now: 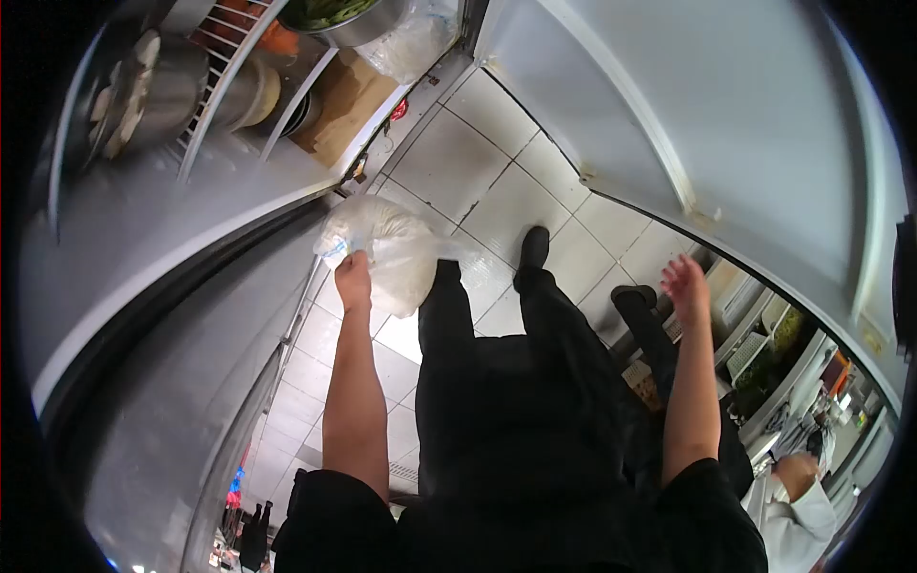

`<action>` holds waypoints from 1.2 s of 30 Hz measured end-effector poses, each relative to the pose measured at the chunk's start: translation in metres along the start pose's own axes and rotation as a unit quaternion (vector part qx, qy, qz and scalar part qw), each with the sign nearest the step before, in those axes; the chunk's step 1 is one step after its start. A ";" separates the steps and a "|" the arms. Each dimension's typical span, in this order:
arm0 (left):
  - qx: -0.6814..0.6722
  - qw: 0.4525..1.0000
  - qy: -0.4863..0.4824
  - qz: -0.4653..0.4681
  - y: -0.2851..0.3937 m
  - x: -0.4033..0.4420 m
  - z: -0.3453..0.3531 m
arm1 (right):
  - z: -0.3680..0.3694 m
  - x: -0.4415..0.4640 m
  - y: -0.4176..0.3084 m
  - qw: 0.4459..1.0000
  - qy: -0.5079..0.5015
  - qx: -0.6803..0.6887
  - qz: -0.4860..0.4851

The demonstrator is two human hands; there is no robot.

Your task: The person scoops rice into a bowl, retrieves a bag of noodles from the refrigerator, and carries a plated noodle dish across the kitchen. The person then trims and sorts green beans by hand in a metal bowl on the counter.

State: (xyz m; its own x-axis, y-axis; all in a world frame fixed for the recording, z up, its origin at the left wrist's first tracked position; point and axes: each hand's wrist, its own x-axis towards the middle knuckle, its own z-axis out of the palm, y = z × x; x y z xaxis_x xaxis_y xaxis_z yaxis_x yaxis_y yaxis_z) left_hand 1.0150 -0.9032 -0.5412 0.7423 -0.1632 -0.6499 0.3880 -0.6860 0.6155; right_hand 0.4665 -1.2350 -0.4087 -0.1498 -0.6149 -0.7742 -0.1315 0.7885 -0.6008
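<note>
My left hand [353, 279] is closed around the gathered top of a clear plastic bag [396, 253]. Something pale and whitish fills the bag; its exact kind cannot be made out. The bag hangs above the tiled floor, beside my left leg. Off to the right, my right hand [685, 286] is raised with its fingers apart and slightly curled, holding nothing. It is near the lower edge of the open white door [755, 143].
An open fridge holds wire shelves [222, 81], steel pots [172, 91] and a metal bowl of greens [334, 19]. Another door [181, 220] stands at left. A co-worker's white sleeve [798, 520] and dark shoe [634, 295] are at right, near produce crates [750, 353].
</note>
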 end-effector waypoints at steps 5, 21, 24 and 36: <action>0.160 0.984 0.039 0.069 -0.017 -0.061 -0.064 | -0.046 0.007 -0.091 0.991 -0.020 0.028 -0.131; 0.292 0.952 0.053 0.072 -0.220 -0.306 -0.109 | -0.017 0.024 -0.104 0.937 -0.263 0.189 -0.132; 0.396 0.917 -0.007 0.051 -0.251 -0.341 -0.090 | 0.021 -0.018 -0.100 0.941 -0.311 0.100 -0.091; 0.164 0.973 0.115 -0.113 -0.282 -0.419 -0.059 | 0.296 -0.207 -0.093 0.789 -0.572 -0.224 -0.031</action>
State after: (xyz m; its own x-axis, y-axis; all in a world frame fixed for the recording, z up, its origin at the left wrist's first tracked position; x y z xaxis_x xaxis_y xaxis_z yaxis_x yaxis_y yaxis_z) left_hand 0.6268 -0.5996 -0.4160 0.7763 0.1552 -0.6110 0.3879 -0.8817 0.2688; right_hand 0.8001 -1.1771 -0.2513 0.8191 -0.0378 -0.5724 -0.4743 0.5165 -0.7129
